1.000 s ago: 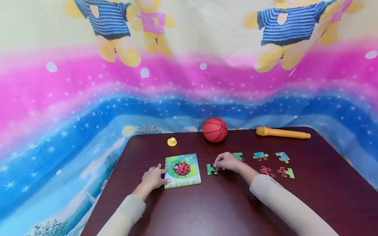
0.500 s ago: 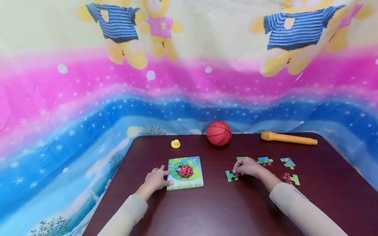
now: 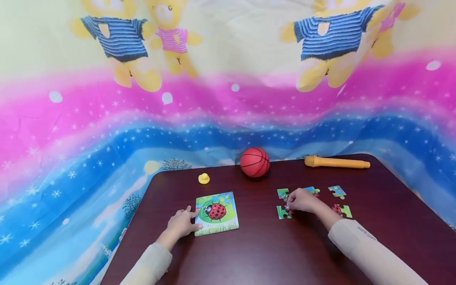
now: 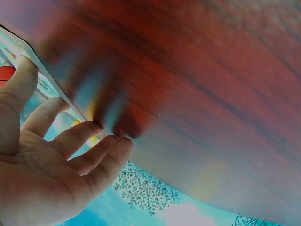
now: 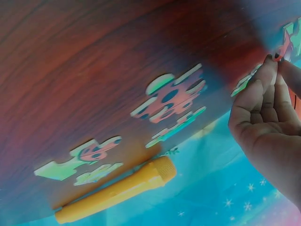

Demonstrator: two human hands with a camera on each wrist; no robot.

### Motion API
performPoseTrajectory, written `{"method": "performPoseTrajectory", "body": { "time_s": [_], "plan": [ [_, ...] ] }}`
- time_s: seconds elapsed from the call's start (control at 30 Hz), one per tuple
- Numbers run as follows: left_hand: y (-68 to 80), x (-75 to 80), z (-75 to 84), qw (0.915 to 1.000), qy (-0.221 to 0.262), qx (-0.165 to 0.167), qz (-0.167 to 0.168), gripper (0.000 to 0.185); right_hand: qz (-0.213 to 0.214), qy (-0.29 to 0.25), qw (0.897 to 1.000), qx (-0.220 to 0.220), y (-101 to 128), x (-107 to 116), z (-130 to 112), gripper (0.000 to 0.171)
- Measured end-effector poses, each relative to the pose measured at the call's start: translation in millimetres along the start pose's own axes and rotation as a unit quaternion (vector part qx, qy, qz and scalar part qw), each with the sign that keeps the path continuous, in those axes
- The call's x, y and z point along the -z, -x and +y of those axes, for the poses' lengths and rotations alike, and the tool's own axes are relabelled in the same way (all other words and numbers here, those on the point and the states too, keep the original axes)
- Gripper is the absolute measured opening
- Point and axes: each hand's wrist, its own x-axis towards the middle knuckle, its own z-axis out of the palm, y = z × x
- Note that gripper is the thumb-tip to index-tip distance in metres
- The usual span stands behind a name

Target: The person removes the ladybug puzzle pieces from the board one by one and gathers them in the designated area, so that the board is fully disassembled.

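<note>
Your left hand (image 3: 182, 224) lies flat on the dark wooden table (image 3: 256, 253), fingers straight and slightly spread, with their tips touching the left edge of the ladybird puzzle board (image 3: 216, 213). The left wrist view shows the same: relaxed fingers (image 4: 82, 134) against the board's edge, holding nothing.

Your right hand (image 3: 301, 200) sits to the right of the board, well apart from it. Its fingertips are drawn together in a narrow pinch on a green puzzle piece (image 3: 284, 212), which lies on the table just at the hand's left side. In the right wrist view the fingertips (image 5: 268, 70) close on the piece's edge, though blur hides exactly how much of it you grip.

Around that hand lie the other loose pieces: one green piece (image 3: 283, 193) just behind the held one, a blue-and-green piece (image 3: 312, 190) partly hidden by your knuckles, another (image 3: 337, 191) further right, and a red-and-green piece (image 3: 342, 210) beside your wrist.

Along the table's far edge stand a small yellow duck (image 3: 204, 179), a red ball (image 3: 254, 162) and a yellow torch (image 3: 336, 162) lying on its side. A bright cloth (image 3: 228, 103) printed with bears hangs behind.
</note>
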Motion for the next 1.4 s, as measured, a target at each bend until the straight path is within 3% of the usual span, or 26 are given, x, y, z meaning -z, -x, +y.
{"method": "performPoseTrajectory", "body": {
  "time_s": [0.53,0.77,0.87,1.07,1.4],
  "plan": [
    [-2.1,-0.1,3.7,0.9998,-0.01,0.012,-0.011,0.067,0.019,0.051,0.999,0.005,-1.4,-7.5,2.4,0.018],
    [-1.2,-0.1,3.1,0.9999,-0.012,0.004,-0.009,0.066,0.053,0.073,0.996,0.003,-2.0,-16.3,-4.2,0.008],
    [-1.2,0.2,2.9,0.9999,-0.01,0.001,-0.008,0.066,0.076,0.084,0.994,0.006,-2.5,-20.9,-16.0,0.004],
    [-0.4,-0.4,1.3,0.9999,-0.009,0.004,-0.003,0.066,0.09,0.076,0.991,0.057,-9.4,-41.1,-51.8,0.004],
    [-8.0,-2.9,19.0,0.999,-0.039,0.019,0.0,0.061,0.044,0.03,0.99,0.131,-36.4,-92.4,-108.0,0.008]
  ]
}}
